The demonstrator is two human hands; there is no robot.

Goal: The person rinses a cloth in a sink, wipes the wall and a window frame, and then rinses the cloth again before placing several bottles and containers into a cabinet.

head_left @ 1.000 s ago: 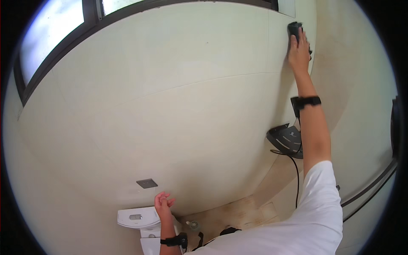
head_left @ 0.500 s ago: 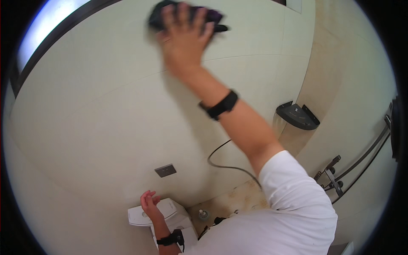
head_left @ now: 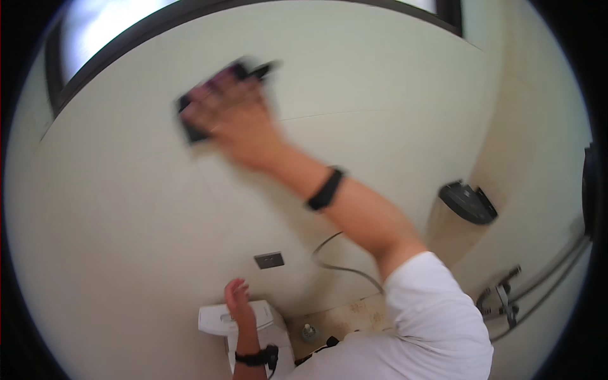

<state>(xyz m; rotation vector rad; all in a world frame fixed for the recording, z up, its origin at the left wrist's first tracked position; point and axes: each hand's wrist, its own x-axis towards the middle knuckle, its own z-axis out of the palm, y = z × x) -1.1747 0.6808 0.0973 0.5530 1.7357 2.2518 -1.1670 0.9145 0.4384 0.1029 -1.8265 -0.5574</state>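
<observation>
High on the pale wall point(head_left: 139, 209), my right hand point(head_left: 237, 126) presses a dark cloth point(head_left: 195, 134) with purple parts flat against the surface. The fingers lie spread over it and are smeared by motion; a loose dark corner sticks out past the hand at upper right. A black band point(head_left: 326, 190) circles the right wrist. Lower down, my left hand point(head_left: 238, 301) is raised in front of the white toilet point(head_left: 212, 321). Its fingers are loosely bent and apart, with nothing visible in them. Another black band point(head_left: 256, 356) is on the left wrist.
A dark-framed window point(head_left: 152, 31) runs along the top. At right, a dark corner shelf point(head_left: 468, 202) juts out above a shower mixer point(head_left: 505, 301). A dark wall plate point(head_left: 269, 260) and a thin hose point(head_left: 335, 265) are lower down. A small bottle point(head_left: 308, 332) stands beside the toilet.
My right hand has moved down and to the left across the wall with the cloth. The view has shifted, bringing in more of the window. My left hand stays by the toilet.
</observation>
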